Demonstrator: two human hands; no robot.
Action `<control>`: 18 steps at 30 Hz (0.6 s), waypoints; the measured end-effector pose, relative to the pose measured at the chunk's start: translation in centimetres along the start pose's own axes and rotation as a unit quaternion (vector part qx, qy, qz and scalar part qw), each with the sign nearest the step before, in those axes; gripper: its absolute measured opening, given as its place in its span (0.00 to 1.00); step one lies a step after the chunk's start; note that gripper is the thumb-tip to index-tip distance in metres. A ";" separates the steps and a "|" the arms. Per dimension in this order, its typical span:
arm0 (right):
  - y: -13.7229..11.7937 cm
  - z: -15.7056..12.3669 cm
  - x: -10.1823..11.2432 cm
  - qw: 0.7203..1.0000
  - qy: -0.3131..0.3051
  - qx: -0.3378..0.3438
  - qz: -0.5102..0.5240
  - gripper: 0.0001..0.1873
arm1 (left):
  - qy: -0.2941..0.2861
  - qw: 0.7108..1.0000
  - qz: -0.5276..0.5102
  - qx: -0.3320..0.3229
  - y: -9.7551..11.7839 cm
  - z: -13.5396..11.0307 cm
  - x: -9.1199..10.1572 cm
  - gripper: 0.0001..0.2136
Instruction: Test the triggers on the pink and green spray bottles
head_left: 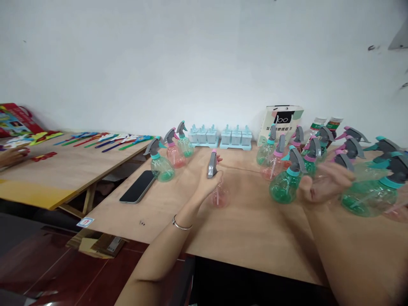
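My left hand (208, 182) is closed round the neck of a pink spray bottle (218, 192) with a grey trigger head, which stands on the wooden table (242, 229). My right hand (321, 183) hovers among a crowd of spray bottles at the right, blurred by motion, its fingers reaching toward a green spray bottle (285, 183); whether it holds anything is unclear. Three more spray bottles (168, 158) stand in a row at the left of the table.
A black phone (137, 187) lies on the table's left side. Pale blue ice-pop moulds (219, 137) and a white box (280, 121) stand against the wall. A second table (47, 170) at the left carries coloured pens. Another person's hand (11, 156) rests there.
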State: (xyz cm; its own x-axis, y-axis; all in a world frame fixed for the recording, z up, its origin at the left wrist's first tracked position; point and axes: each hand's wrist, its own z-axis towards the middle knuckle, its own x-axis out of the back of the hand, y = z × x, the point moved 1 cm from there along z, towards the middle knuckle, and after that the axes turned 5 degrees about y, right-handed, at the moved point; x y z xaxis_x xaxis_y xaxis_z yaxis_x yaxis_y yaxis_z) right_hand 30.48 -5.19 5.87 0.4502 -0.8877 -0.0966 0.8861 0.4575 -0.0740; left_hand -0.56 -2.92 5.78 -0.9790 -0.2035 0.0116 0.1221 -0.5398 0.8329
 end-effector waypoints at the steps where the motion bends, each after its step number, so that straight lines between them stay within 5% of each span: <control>1: 0.6 0.4 0.0 0.999 0.027 -0.020 -0.029 0.27 | 0.003 1.000 -0.002 -0.005 0.1 0.2 0.2 0.22; 3: 0.7 0.5 -0.6 0.996 0.018 -0.077 -0.032 0.33 | 0.007 1.000 -0.006 0.000 0.4 0.4 0.7 0.17; 7: -1.9 -1.1 -2.3 0.962 -0.127 -0.237 0.039 0.25 | 0.034 0.996 -0.041 0.070 0.7 0.5 1.3 0.11; 12: -6.2 -2.9 -3.1 0.952 -0.229 -0.169 0.115 0.17 | 0.027 0.985 -0.128 0.107 1.2 0.9 2.1 0.12; 18: -9.3 -4.0 -4.3 0.933 -0.207 -0.227 0.188 0.17 | 0.032 0.970 -0.192 0.147 1.7 1.3 2.5 0.13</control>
State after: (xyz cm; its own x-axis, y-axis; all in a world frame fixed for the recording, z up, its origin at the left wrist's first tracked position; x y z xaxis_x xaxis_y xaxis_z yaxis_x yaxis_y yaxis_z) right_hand 19.92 -5.43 3.00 0.8068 -0.5610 0.1851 0.5620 0.6323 -0.5333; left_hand -3.04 -3.30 7.95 -0.9298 -0.0889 -0.3571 -0.3105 -0.3317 0.8908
